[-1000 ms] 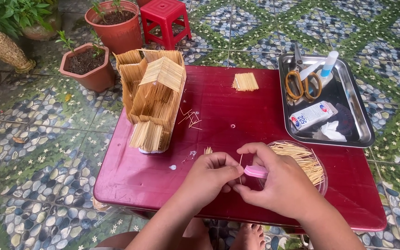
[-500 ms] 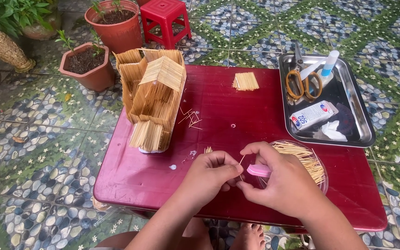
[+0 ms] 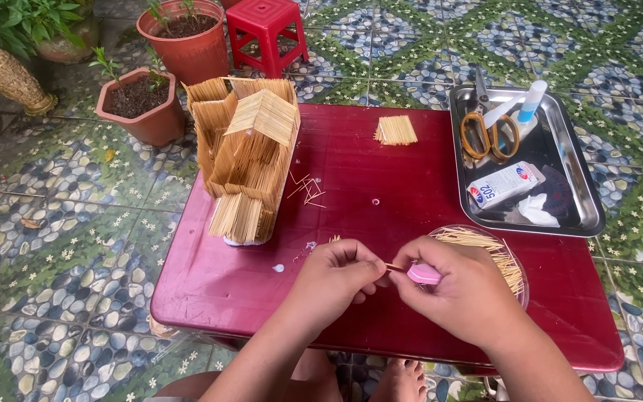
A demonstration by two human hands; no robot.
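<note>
Toothpick (image 3: 394,267) pinched btw both hands, held just above red counter (image 3: 411,186), near its front edge. Left hand (image 3: 336,279) closed, thumb + fingertips gripping the stick's left end. Right hand (image 3: 459,286) closed round a small pink cutter (image 3: 423,274), its tip meeting the stick at the gap btw my hands.

Just beyond right hand, partly hidden under it: clear round dish (image 3: 519,286) w/ loose toothpicks (image 3: 478,242). Further out from right hand: steel tray (image 3: 586,201) holding yellow-handled scissors (image 3: 489,134), a white tube w/ blue cap (image 3: 530,100), a flat white-blue-red glue pack (image 3: 504,184), crumpled tissue (image 3: 536,210).

Beyond left hand + to its left: toothpick house (image 3: 251,156) standing on counter, roof sloped. A few stray sticks (image 3: 306,190) lie just beside the house. Small flat panel of glued sticks (image 3: 396,130) well ahead, near far edge.

Off counter, far left: two terracotta pots (image 3: 180,52), red plastic stool (image 3: 266,30) on tiled floor (image 3: 53,246).
</note>
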